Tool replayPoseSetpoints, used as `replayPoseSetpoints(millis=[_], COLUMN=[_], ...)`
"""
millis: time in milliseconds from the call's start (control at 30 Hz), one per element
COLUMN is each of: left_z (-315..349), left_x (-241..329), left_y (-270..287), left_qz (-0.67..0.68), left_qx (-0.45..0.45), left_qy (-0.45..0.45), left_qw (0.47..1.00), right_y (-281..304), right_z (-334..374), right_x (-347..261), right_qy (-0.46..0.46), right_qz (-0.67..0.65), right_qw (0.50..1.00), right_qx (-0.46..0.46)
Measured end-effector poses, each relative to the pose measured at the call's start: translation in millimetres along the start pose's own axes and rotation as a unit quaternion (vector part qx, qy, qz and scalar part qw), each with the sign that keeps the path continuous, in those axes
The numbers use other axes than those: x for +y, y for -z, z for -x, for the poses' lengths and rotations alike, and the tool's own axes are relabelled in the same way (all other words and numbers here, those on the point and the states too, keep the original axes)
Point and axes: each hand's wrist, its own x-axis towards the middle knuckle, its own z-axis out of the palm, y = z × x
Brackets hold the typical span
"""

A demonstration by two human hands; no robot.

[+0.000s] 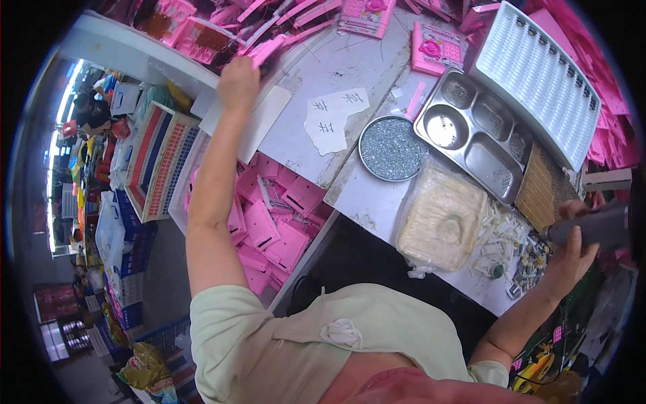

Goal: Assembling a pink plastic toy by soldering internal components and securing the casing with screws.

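Observation:
At the upper left, my left hand (239, 84) reaches to the edge of a pile of pink plastic parts (195, 37). Its fingers are closed on a pink plastic part (268, 51). On the far right my right hand (570, 259) grips a dark grey power tool (592, 227), which looks like an electric screwdriver and is partly blurred. A brown ridged board (538, 192) and a heap of small metal and white parts (515, 259) lie close to that hand.
A round dish of screws (392, 149), a steel compartment tray (494, 168) and a plastic-wrapped cream block (441, 222) stand on the table. A white dimpled tray (531, 81) is behind them. Pink cases fill a bin (276, 222) below the left arm. Paper (333, 121) lies mid-table.

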Motion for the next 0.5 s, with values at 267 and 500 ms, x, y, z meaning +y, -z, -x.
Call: replayPoseSetpoints(millis=[267,500], left_z=[15,82], left_x=[31,214], left_y=[83,150], left_qz=[0.318,0.83], left_qx=[0.041,-0.105], left_qy=[0.218,0.418], left_qw=[0.922,0.354], right_y=[-21,-135], right_z=[49,97], right_x=[2,30], right_qy=[0.285,-0.3], right_qz=[0.095,-0.251], right_qw=[0.949,0.892], right_qx=[0.092,-0.228])
